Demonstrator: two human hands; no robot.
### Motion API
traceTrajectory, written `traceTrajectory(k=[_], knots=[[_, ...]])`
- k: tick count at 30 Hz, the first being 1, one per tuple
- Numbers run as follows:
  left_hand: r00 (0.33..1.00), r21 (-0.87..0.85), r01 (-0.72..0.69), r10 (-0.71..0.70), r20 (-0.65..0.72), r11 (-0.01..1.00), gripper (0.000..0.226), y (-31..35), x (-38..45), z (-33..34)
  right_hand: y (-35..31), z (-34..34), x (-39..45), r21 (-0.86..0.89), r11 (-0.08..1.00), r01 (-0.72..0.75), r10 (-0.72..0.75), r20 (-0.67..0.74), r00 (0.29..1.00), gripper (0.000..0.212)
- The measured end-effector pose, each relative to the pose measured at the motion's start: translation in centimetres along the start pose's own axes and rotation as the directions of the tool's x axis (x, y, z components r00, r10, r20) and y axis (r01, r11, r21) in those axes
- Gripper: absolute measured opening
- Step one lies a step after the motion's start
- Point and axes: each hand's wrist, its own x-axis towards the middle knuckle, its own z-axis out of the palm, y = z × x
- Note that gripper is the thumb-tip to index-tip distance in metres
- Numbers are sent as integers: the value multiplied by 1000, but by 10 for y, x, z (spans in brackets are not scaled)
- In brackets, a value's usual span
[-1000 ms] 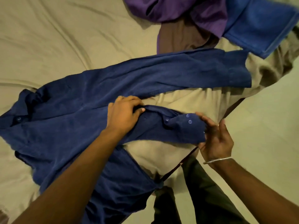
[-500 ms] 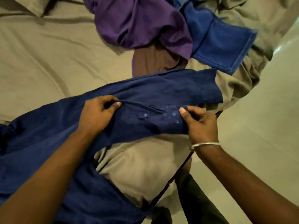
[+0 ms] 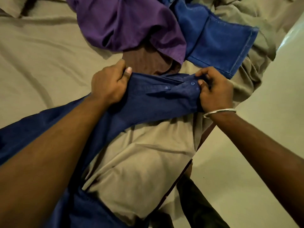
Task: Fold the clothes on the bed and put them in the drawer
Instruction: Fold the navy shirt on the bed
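Fingers of left hand [image 3: 107, 86] and right hand [image 3: 214, 91] curled, gripping navy shirt sleeve [image 3: 158, 94], cuff pinched at right, over bed sheet [image 3: 41, 55].

The room was dim and warm-toned, with soft shadows in the folds of the bedsheet [image 3: 41, 66]. A pale glare lay on the floor [image 3: 292, 35] at the upper right. Straight lines bowed toward the frame's edges, and the lower corners were slightly blurred.
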Motion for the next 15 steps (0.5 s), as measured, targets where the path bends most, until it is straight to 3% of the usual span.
traceTrajectory(k=[3, 6, 7, 9, 11, 13, 15], knots=[[993, 59, -44, 37, 116, 997, 30, 6, 18, 26, 16, 6, 7, -117, 992, -40, 35, -39, 999, 21], [977, 45, -83, 73, 199, 996, 34, 5, 21, 50, 19, 10, 6, -355, 925, -137, 142, -13, 990, 21], [977, 38, -82, 73, 200, 996, 36, 4, 20, 55, 16, 11, 3, -442, 892, -97, 89, -37, 995, 21], [983, 61, -62, 50, 176, 996, 38, 6, 17, 59, 3, 17, -6, -514, 851, 111, -153, -41, 987, 29], [988, 92, -29, 15, 155, 995, 39, 6, 12, 56, -1, 30, -19, -503, 788, 355, -310, 174, 935, 43], [990, 78, 15, -26, 136, 997, 40, 2, 2, 50, 11, 44, -30, -517, 750, 411, -228, 382, 896, 55], [993, 34, 67, -70, 91, 997, 42, -15, -20, 40, 27, 52, -37, -547, 742, 388, -147, 431, 890, 59]])
